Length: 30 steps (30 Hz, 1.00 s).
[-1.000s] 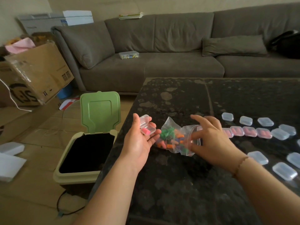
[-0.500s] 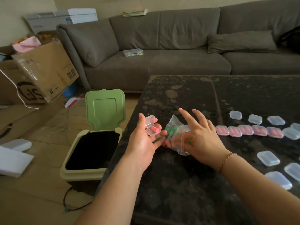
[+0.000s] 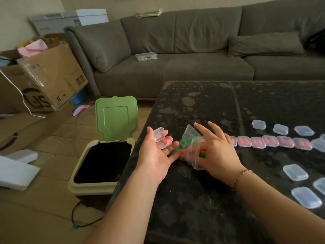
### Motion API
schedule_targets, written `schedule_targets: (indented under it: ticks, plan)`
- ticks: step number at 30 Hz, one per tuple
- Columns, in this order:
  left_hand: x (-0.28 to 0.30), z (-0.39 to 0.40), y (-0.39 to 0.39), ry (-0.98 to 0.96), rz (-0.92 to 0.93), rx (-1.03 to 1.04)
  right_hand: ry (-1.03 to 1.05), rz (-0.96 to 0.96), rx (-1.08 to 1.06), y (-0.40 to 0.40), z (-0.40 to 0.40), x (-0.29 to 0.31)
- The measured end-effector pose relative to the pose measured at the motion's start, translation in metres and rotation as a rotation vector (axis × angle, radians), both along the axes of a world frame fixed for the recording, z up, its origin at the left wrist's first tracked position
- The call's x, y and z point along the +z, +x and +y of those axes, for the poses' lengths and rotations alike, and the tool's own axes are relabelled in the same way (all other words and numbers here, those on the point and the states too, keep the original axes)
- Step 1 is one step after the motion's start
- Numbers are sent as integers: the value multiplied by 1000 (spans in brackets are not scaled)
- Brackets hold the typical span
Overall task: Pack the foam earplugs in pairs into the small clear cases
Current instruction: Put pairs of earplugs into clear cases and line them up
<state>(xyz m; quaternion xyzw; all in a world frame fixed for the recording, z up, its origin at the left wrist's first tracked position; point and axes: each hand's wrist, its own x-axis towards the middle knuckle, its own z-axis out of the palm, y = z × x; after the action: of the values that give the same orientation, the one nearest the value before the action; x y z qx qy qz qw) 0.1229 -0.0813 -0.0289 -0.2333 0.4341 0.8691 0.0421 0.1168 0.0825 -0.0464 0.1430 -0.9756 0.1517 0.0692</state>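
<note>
Six filled pink cases (image 3: 270,141), nine empty cases (image 3: 295,172), one bag (image 3: 192,148).

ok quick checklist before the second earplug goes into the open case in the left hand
1. Open case resting on the left hand, lid up: ok.
2. One pink earplug already in it, room for its partner: ok.
3. Right hand has its thumb in the mouth of the zip bag: ok.
4. Right hand has a plug pinched: cannot tell, the bag and hand hide it.
5. A pink plug in the bag to match: cannot tell, only green and orange ones show through the plastic.
6. Space to set the finished case at the near end of the filled row on the table: ok.
</note>
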Motion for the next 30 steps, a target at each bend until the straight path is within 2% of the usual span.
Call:
schedule_targets:
  ticks: [9, 14, 19, 23, 26, 28, 30]
  plan:
    - [-2, 1, 0, -16, -3, 2, -124, 101, -25, 1, 2, -4]
    - [-7, -2, 2, 84, 7, 45, -111, 127, -44, 2, 3, -3]
    - [-9, -1, 2, 215, 99, 82, -110, 96, -98, 10, 14, 13]
    - [-6, 7, 5, 237, 213, 23, -73, 68, -191, 18, 28, 36]
    - [-3, 14, 9, 194, 269, -43, -192, 244, -168, 29, 34, 59]
    - [-1, 18, 13, 141, 319, -91, -366, 370, -127, 41, 31, 74]
    - [-1, 20, 15, 103, 370, -139, -535, 395, -19, 52, 22, 80]
